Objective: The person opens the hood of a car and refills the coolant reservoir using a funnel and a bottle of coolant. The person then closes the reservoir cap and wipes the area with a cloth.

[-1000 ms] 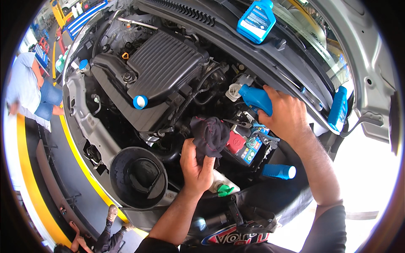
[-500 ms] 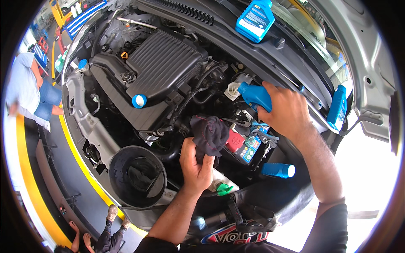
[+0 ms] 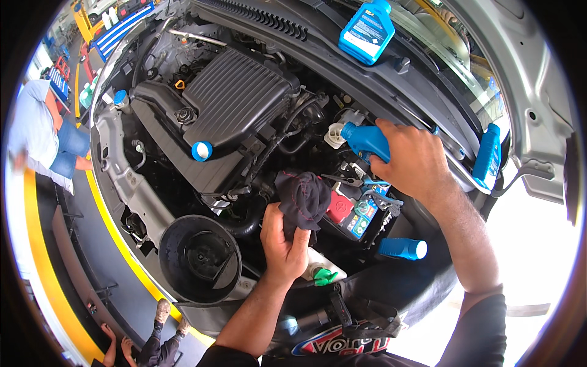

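My right hand (image 3: pixel 417 160) grips a small blue plastic bottle (image 3: pixel 369 140), tipped on its side with its neck at the mouth of a white reservoir (image 3: pixel 334 136). Whether fluid is flowing cannot be made out. In my left hand (image 3: pixel 283 248) is a bunched dark cloth (image 3: pixel 302 199) with reddish stitching, held above the engine bay beside the battery. The battery (image 3: pixel 365 221), with a red terminal cover (image 3: pixel 340 208), lies between my two hands. A loose blue cap with a white inside (image 3: pixel 202 151) rests on the black engine cover (image 3: pixel 241 85).
Other blue bottles stand on the cowl (image 3: pixel 367 33), at the right fender edge (image 3: pixel 488 158) and below the battery (image 3: pixel 398 248). A black funnel (image 3: pixel 169 266) sits at the front. Beside it is a green reservoir cap (image 3: pixel 324 277). People (image 3: pixel 43 131) are at the left.
The bottle in my right hand has shifted slightly left, its neck closer to the white reservoir's mouth. My left hand keeps the cloth in nearly the same place.
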A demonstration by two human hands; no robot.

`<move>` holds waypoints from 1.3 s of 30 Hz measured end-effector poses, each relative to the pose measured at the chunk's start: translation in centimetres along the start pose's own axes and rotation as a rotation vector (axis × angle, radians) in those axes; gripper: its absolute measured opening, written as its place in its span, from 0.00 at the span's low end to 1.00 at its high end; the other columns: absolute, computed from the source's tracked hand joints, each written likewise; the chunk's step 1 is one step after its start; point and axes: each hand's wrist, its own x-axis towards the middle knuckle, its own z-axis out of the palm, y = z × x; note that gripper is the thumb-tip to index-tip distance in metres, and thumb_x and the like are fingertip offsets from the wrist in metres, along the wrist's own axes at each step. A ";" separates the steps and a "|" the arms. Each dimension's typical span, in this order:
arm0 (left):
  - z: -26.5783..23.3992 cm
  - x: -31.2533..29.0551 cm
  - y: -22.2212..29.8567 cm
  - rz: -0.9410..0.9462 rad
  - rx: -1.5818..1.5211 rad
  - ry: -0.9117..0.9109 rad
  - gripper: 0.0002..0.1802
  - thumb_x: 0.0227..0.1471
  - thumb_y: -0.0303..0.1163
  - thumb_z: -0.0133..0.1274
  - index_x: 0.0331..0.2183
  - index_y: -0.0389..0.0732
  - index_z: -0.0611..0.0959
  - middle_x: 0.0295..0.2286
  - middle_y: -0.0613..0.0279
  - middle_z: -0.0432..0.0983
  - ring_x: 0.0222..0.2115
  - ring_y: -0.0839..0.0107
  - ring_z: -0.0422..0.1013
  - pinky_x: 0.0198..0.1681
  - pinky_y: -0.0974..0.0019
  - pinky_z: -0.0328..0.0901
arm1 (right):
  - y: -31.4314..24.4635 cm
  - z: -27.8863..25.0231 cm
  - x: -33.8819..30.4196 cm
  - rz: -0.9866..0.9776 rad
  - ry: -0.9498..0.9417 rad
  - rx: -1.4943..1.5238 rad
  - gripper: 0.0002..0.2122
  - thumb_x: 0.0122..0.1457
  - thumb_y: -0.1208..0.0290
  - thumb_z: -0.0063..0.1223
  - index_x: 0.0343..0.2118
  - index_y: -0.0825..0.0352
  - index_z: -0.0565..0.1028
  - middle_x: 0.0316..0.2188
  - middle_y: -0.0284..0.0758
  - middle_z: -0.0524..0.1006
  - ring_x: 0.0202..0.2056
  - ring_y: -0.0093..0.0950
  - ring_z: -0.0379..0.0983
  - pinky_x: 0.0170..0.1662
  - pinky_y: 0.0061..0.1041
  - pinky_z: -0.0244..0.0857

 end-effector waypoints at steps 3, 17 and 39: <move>0.0 -0.1 0.0 0.005 0.015 0.002 0.16 0.62 0.33 0.59 0.48 0.35 0.79 0.40 0.55 0.75 0.40 0.58 0.73 0.44 0.59 0.66 | -0.2 -0.3 0.2 0.010 -0.029 -0.026 0.28 0.50 0.63 0.67 0.56 0.67 0.79 0.33 0.47 0.84 0.34 0.44 0.84 0.41 0.41 0.79; 0.0 0.0 0.1 0.003 0.013 -0.007 0.15 0.62 0.33 0.59 0.48 0.35 0.79 0.40 0.55 0.74 0.39 0.60 0.73 0.42 0.61 0.66 | -0.2 -0.4 0.2 -0.021 0.000 -0.030 0.20 0.54 0.62 0.64 0.46 0.69 0.79 0.29 0.44 0.83 0.34 0.43 0.85 0.39 0.41 0.79; 0.3 0.0 -0.4 0.092 0.001 0.010 0.15 0.63 0.30 0.59 0.49 0.36 0.79 0.40 0.55 0.75 0.39 0.60 0.73 0.44 0.59 0.66 | -1.0 -0.7 0.6 0.006 -0.066 -0.095 0.18 0.54 0.59 0.61 0.41 0.69 0.80 0.32 0.46 0.85 0.37 0.43 0.85 0.42 0.42 0.80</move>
